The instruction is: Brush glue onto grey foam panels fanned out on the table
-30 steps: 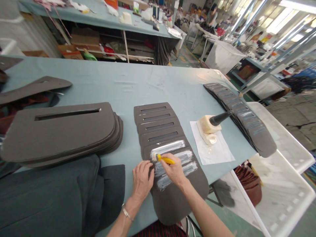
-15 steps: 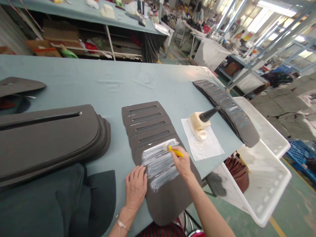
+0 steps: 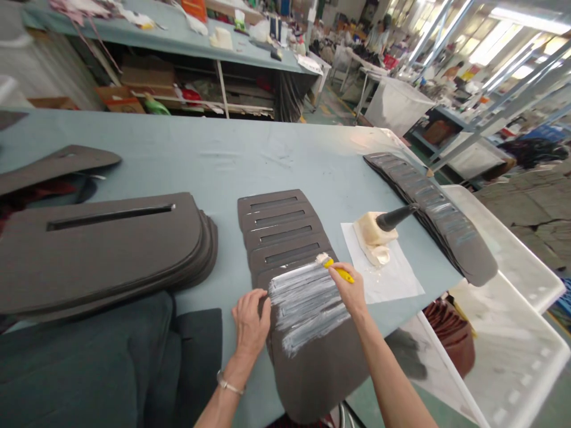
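Note:
My right hand (image 3: 350, 290) is closed around the yellow handle of a small brush (image 3: 341, 271). Its bristles, loaded with white paste, are at the upper edge of a coated area. Streaky white paste (image 3: 307, 303) covers the middle of the front dark grey panel (image 3: 321, 374), which has a rounded end. Behind it, several slotted panels (image 3: 279, 238) overlap like steps. At the panel's left edge, my left hand (image 3: 250, 321) has its thumb and fingers around the edge; the fingertips are partly hidden. A cream block-shaped container (image 3: 368, 232) with a black nozzle and white paste stands on white paper (image 3: 401, 285).
A thick pile of slotted grey panels (image 3: 107, 249) lies left, above dark green fabric (image 3: 80, 362). More coated panels (image 3: 432, 208) fan along the right table edge. White plastic bins (image 3: 526, 368) stand beside the table (image 3: 214, 142). Another workbench (image 3: 178, 44) is behind.
The brush has moved to the right and up across the panel, and the white coating reaches farther right. My left thumb has spread from the fingers at the panel edge. The whole view has shifted slightly.

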`<state>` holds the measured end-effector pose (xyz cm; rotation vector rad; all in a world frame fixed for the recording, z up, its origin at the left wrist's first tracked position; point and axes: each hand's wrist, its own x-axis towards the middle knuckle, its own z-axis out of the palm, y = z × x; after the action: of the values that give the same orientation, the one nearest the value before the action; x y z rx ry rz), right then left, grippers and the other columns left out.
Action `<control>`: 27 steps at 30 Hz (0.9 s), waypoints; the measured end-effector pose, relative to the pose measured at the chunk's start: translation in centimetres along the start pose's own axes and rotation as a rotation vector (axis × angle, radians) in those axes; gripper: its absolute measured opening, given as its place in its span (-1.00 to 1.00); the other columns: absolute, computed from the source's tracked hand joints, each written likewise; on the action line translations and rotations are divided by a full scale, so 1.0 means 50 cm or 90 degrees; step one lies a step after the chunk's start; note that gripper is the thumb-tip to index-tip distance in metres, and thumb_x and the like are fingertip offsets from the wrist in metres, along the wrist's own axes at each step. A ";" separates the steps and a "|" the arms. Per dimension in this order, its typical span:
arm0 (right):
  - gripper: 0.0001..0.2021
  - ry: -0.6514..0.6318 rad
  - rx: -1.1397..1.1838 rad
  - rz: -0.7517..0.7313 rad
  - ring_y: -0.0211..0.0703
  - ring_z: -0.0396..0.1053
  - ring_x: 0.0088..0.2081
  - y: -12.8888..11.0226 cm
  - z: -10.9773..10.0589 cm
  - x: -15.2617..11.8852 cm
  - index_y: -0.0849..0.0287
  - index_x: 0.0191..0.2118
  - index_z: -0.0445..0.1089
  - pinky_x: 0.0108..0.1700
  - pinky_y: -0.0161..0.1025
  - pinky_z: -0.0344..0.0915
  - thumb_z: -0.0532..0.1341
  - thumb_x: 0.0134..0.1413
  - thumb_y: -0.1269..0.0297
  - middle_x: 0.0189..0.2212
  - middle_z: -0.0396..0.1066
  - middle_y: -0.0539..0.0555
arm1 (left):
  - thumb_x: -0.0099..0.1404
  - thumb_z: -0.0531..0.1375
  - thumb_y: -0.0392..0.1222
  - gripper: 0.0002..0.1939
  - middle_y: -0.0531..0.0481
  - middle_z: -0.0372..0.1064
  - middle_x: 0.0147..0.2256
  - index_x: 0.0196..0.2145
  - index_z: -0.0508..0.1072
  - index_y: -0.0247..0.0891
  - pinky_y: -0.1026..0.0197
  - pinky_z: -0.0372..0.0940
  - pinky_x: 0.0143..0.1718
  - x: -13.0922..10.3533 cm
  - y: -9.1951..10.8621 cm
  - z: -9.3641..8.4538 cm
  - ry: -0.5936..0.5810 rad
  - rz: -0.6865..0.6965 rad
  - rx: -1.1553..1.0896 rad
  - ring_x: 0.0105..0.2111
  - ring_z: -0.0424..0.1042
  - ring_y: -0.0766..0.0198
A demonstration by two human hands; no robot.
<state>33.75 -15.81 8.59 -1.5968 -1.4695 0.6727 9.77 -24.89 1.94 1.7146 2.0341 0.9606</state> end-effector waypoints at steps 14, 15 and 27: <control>-0.74 -0.088 -0.006 -0.004 -0.21 0.31 -0.46 -0.017 0.142 0.092 0.18 -0.36 0.46 -0.41 -0.32 0.22 0.17 -0.08 0.11 -0.46 0.44 0.03 | 0.25 0.04 -0.27 -0.77 -0.12 0.38 -0.06 -0.17 0.41 -0.19 -0.01 0.07 0.02 0.124 -0.039 0.015 0.027 0.023 0.116 -0.01 0.27 0.09; -0.72 -0.035 -0.046 0.003 -0.19 0.31 -0.46 0.001 0.118 0.111 0.19 -0.37 0.46 -0.40 -0.30 0.22 0.16 -0.08 0.09 -0.46 0.44 0.05 | 0.25 0.03 -0.27 -0.77 -0.12 0.38 -0.07 -0.17 0.42 -0.19 -0.01 0.07 0.02 0.124 -0.039 0.013 0.028 0.022 0.118 -0.01 0.27 0.08; -0.78 0.022 -0.272 -0.098 -0.17 0.33 -0.42 0.013 0.075 0.137 0.15 -0.38 0.43 -0.33 -0.28 0.20 0.07 0.02 0.21 -0.45 0.44 0.06 | 0.25 0.03 -0.25 -0.77 -0.13 0.38 -0.06 -0.17 0.40 -0.20 -0.05 0.06 0.01 0.125 -0.045 0.019 0.036 0.026 0.115 0.01 0.23 0.01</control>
<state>32.07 -8.28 7.21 -1.7733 -1.7731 0.2506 7.24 -18.75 0.89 1.8453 2.1893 0.8705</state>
